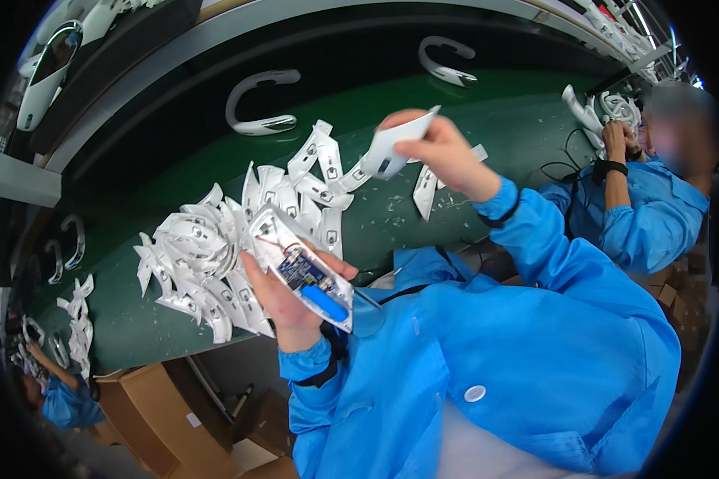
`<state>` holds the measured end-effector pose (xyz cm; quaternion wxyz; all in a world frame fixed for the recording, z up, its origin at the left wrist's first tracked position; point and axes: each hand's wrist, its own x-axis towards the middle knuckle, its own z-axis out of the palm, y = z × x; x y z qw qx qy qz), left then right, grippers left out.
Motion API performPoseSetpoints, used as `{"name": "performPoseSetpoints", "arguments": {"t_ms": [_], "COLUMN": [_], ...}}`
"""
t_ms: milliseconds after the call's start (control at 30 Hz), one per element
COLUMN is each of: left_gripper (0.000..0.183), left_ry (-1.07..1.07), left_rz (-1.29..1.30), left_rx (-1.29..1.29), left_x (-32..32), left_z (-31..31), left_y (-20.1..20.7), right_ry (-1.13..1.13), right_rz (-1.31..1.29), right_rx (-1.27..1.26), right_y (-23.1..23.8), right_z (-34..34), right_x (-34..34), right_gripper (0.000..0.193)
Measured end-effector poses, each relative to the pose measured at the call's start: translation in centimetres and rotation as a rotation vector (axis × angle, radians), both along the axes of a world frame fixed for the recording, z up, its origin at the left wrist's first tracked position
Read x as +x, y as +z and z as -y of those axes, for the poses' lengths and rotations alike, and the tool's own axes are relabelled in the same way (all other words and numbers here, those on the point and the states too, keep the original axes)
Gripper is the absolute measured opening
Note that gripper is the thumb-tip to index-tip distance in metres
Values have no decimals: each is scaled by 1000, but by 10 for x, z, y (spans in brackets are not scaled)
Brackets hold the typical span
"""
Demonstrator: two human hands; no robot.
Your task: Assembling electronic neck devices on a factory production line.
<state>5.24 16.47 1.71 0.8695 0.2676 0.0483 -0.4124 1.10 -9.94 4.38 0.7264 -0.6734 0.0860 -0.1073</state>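
My left hand [284,307] is closed around an open white plastic housing [268,230], held tilted in front of my chest. Inside it show a blue circuit board [302,271], thin red wires and a blue battery-like cylinder [325,303]. My right hand [454,158] is raised over the bench and pinches a curved white plastic cover [393,148] between thumb and fingers. The cover is apart from the housing. Behind and left of the housing, many similar white covers [196,239] lie heaped, with more spread [319,164] toward the right hand.
Two white C-shaped parts [268,125] lie farther back on the green bench top [375,231]. A co-worker in blue [651,211] handles white parts at right; another [68,403] sits far left. Cardboard boxes [148,407] stand below the bench edge. White scraps dot the surface.
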Motion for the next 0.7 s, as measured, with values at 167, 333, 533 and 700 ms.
{"name": "performPoseSetpoints", "arguments": {"t_ms": [167, 333, 533, 700], "left_gripper": [86, 70, 43, 40], "left_ry": [6, 121, 268, 330], "left_rz": [84, 290, 356, 93], "left_rx": [-45, -13, 203, 167], "left_x": [-1, -12, -16, -11], "left_z": [11, 24, 20, 15], "left_y": [-3, -4, -13, -12], "right_ry": [-163, -139, 76, 514], "right_rz": [235, 114, -142, -164], "right_rx": [374, 829, 869, 895], "right_y": [38, 31, 2, -11], "right_z": [-31, -87, -88, -70], "right_x": [-2, -10, -46, -52], "right_gripper": [27, 29, 36, 42]}}
